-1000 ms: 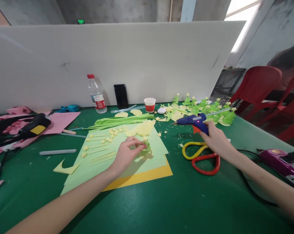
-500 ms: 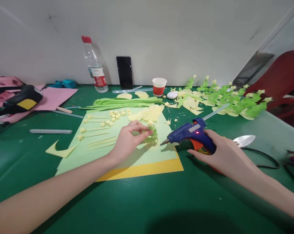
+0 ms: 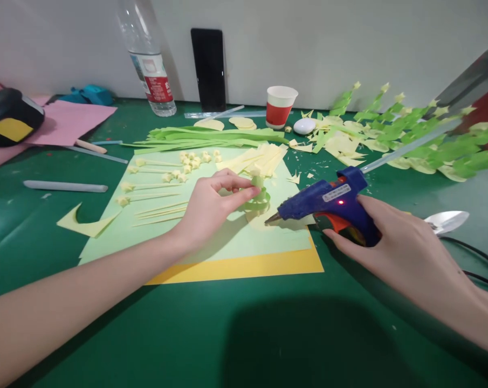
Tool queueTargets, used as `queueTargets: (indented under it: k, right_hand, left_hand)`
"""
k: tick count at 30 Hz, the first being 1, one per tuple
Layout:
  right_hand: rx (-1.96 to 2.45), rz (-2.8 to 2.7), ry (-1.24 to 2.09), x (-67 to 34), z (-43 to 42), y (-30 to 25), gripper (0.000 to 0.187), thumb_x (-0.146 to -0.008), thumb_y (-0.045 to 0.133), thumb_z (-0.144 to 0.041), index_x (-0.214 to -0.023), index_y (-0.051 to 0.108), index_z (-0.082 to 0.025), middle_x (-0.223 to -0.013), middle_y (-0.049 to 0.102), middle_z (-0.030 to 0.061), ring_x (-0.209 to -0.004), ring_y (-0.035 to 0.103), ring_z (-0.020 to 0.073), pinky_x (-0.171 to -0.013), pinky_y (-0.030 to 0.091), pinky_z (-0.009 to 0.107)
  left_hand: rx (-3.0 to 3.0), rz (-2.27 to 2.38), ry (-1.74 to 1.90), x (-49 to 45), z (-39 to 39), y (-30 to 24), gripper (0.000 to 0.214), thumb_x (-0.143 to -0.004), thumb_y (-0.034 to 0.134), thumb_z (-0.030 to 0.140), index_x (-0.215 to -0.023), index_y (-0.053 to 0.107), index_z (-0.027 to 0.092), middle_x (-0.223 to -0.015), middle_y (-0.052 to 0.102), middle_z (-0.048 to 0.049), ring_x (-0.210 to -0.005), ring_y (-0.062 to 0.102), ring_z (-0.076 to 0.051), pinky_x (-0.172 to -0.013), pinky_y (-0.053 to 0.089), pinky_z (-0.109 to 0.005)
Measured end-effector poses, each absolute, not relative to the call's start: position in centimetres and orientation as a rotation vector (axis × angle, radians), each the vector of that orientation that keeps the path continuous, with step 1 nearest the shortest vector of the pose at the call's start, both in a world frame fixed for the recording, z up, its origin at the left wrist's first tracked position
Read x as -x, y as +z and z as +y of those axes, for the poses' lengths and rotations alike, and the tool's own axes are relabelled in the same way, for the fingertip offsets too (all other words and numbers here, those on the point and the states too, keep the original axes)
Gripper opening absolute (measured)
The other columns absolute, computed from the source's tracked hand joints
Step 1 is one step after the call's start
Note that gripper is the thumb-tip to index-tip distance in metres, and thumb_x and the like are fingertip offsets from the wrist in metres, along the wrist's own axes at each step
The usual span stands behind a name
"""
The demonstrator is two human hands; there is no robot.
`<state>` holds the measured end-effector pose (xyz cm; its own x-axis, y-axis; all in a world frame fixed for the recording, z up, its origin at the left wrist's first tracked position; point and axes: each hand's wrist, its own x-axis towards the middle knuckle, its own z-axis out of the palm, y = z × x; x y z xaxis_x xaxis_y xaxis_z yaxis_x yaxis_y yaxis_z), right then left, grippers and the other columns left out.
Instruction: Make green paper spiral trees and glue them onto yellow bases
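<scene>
My left hand is closed in a pinch at the top of a curled green paper strip, which winds in loops and has a pale yellow tip. Below it a pale yellow paper piece lies on the light green sheet. To the right, my right hand is wrapped round the handle of a blue glue gun. Its red light is on, and a clear glue stick juts from its back. The nozzle points left, close to the yellow piece; whether they touch I cannot tell.
Thin stems with yellow paper stars lie left of my left hand. Behind are green paper strips, a paper cup, a bottle and a phone. Finished-looking leafy paper plants stand at right, near a cable.
The camera view has dropped and come closer, so the things look larger. Both hands keep their holds on the paper strip and the glue gun, with the nozzle now nearer the yellow piece.
</scene>
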<state>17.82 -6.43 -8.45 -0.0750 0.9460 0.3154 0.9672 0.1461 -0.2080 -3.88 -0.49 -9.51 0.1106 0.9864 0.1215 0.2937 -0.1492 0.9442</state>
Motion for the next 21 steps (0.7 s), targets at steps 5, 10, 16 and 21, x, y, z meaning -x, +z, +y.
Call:
queueTargets:
  k: [5,10,16,21]
  right_hand:
    - [1.721,-2.175,-0.230,-18.06,-6.39,-8.58,0.030,-0.082,0.034,-0.048,-0.064,0.032,-0.024,-0.047,0.043,-0.0009,-0.035,0.041,0.0143,-0.032,0.025,0.025]
    - [1.502,-2.249,-0.369,-18.26,-6.50,-8.44,0.028,-0.086,0.033,-0.040,-0.064,0.026,-0.024,-0.044,0.033,-0.0053,-0.029,0.033,0.0117,-0.028,0.023,0.023]
    - [1.447,-2.303,-0.443,-18.16,-6.47,-8.24,0.026,-0.086,0.034,-0.031,-0.065,0.021,-0.025,-0.045,0.030,-0.0063,-0.028,0.032,0.0109,-0.026,0.021,0.022]
    - [1.447,-2.301,-0.504,-18.26,-6.58,-8.46,0.024,-0.088,0.032,-0.030,-0.068,0.018,-0.024,-0.048,0.030,-0.0057,-0.030,0.032,0.0112,-0.028,0.022,0.022]
  left_hand:
    - [-1.564,1.272,1.113,3.77,-0.56,-9.60,0.008,-0.069,0.067,0.025,-0.063,0.069,0.021,-0.071,0.055,0.0003,-0.064,0.050,-0.014,-0.063,0.039,-0.032]
    - [-1.564,1.294,1.095,3.76,-0.65,-9.54,0.007,-0.068,0.067,0.026,-0.061,0.068,0.023,-0.072,0.055,-0.0001,-0.067,0.050,-0.016,-0.066,0.040,-0.034]
    - [-1.558,1.291,1.094,3.79,-0.63,-9.55,0.007,-0.069,0.067,0.024,-0.063,0.068,0.022,-0.070,0.052,0.0005,-0.066,0.048,-0.015,-0.066,0.038,-0.034]
    - [-1.572,1.289,1.099,3.81,-0.62,-9.47,0.007,-0.070,0.066,0.024,-0.063,0.068,0.023,-0.069,0.052,0.0005,-0.066,0.048,-0.015,-0.067,0.039,-0.034]
